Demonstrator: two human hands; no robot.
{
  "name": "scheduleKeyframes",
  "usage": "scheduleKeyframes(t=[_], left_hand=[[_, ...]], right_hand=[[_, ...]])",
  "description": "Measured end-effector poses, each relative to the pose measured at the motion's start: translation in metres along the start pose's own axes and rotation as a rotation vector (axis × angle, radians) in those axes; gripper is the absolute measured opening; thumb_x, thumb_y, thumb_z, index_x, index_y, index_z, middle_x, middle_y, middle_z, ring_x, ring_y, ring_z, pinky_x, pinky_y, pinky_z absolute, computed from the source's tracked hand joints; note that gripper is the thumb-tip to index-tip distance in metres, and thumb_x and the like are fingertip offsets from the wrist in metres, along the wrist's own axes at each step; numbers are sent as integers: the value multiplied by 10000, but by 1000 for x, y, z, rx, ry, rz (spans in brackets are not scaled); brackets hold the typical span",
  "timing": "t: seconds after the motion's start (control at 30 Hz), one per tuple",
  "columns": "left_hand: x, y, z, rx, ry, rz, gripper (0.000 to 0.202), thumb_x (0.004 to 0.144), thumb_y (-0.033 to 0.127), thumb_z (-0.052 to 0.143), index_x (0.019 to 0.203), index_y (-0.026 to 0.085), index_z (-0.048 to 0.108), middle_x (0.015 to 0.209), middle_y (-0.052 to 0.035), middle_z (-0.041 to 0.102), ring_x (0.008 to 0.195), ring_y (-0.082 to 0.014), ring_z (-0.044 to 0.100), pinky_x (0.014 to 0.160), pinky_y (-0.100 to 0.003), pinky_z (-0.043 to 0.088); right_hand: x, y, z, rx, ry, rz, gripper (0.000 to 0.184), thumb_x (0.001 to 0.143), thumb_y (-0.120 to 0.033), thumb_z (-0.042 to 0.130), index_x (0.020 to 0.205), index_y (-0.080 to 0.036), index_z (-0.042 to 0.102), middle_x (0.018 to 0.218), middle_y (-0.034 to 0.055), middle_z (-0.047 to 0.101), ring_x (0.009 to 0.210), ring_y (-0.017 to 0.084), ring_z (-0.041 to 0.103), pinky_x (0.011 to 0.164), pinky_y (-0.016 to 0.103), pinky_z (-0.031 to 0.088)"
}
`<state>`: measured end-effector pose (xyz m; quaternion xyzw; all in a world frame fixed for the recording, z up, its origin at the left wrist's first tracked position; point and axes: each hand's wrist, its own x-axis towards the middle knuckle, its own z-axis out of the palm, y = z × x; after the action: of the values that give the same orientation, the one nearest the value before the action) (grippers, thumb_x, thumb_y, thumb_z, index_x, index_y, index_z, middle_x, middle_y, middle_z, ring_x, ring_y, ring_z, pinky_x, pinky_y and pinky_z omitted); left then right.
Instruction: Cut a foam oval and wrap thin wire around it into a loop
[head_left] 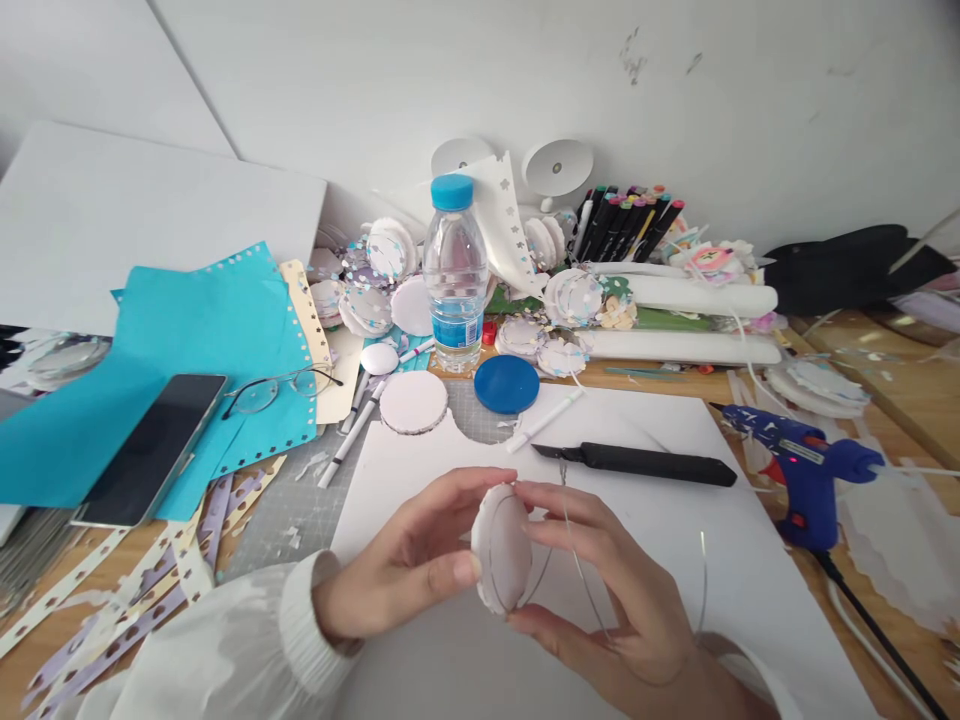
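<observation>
A small stack of round white foam discs (pixel 506 548) is held on edge above the white board, one face turned to the right. My left hand (pixel 420 565) grips its left side between thumb and fingers. On the right, my right hand (pixel 611 580) has its fingertips at the top edge and its thumb at the lower edge. A thin grey wire (pixel 579 560) runs around the discs and loops out by my right hand; its ends are hard to trace. Just beyond the hands lies a black craft knife (pixel 637 463) with its blade pointing left.
Beneath is a white foam board (pixel 457 660) with curved cutouts. A blue glue gun (pixel 799 465) stands on the right. Further back are a water bottle (pixel 455 270), a blue lid (pixel 506 384) and a loose disc (pixel 414 402). Glasses (pixel 259 395) and a phone (pixel 154 450) lie left.
</observation>
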<state>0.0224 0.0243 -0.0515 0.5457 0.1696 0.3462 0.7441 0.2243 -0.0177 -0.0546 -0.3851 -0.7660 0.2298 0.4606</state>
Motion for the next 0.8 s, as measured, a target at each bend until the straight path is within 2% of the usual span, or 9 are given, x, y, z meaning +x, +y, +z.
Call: scheduleKeyframes(t=[0.2,0.37,0.5,0.67,0.8], left_hand=[[0,-3,-1,-16,-2,6,511,886,384,609,1358,248,468,1316,-123,543,1227,-269,491,1009,-381,410],[0,-4,-1,-38,5,-1,517,868,383,635,1339,242,476,1294,-124,536,1194,-259,498,1005,-383,406],[0,-6,0,-100,15,-60,568,813,331,704,1317,251,455,1289,-129,512,1191,-270,491,967,-402,432],[0,-6,1,-99,36,-49,570,760,289,746,1255,243,467,1259,-126,515,1195,-274,485,957,-410,439],[0,-8,-1,-97,41,-27,567,734,233,760,1228,240,484,1245,-113,518,1158,-250,509,935,-379,452]], right_hand=[[1,-2,-3,-32,-9,-12,303,891,-314,647,1160,-211,553,1207,129,602,1121,259,593,922,373,530],[1,-1,-2,-48,-18,-34,271,903,-286,629,1144,-179,567,1207,140,608,1129,247,590,923,346,531],[-1,1,2,-23,56,-53,289,911,-328,604,1157,-181,572,1234,146,605,1129,266,593,926,378,532],[0,-1,-3,-32,-15,-32,313,886,-286,638,1175,-184,573,1241,151,605,1153,286,584,891,383,556],[0,-1,-3,-12,-29,-32,321,878,-256,650,1174,-168,566,1257,147,583,1170,265,562,938,362,525]])
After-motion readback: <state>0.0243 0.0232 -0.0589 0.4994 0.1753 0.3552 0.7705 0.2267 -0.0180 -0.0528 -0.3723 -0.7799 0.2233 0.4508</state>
